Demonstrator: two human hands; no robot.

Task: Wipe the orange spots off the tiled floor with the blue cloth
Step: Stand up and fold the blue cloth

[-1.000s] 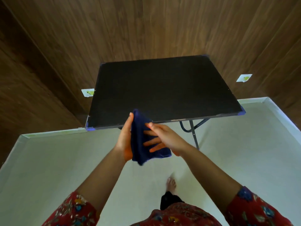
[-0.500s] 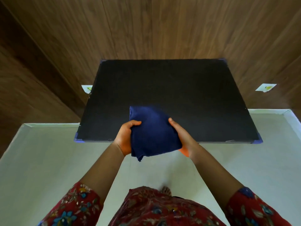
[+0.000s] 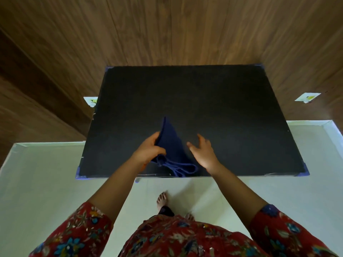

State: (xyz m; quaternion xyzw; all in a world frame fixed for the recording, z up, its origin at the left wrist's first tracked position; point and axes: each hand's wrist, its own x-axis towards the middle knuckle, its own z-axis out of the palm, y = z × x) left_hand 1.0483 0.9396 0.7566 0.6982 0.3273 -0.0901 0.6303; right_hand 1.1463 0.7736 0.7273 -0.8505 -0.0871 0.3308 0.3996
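Note:
The dark blue cloth (image 3: 171, 145) is folded and hangs over the near part of a black table top (image 3: 222, 112). My left hand (image 3: 151, 150) grips the cloth's left edge. Its lower hem loops out at the table's front edge. My right hand (image 3: 203, 152) hovers just right of the cloth with fingers spread, apart from it. The pale floor (image 3: 46, 182) lies below the table; I see no orange spots on it in this view.
Brown wood-look walls (image 3: 167, 34) rise behind the table, with two white sockets (image 3: 91, 101) (image 3: 307, 97). White skirting (image 3: 46, 144) edges the floor. My bare feet (image 3: 162, 200) stand on the floor just in front of the table.
My right hand has let go of the cloth and opened beside it. The cloth moved forward over the table and now hangs from my left hand alone.

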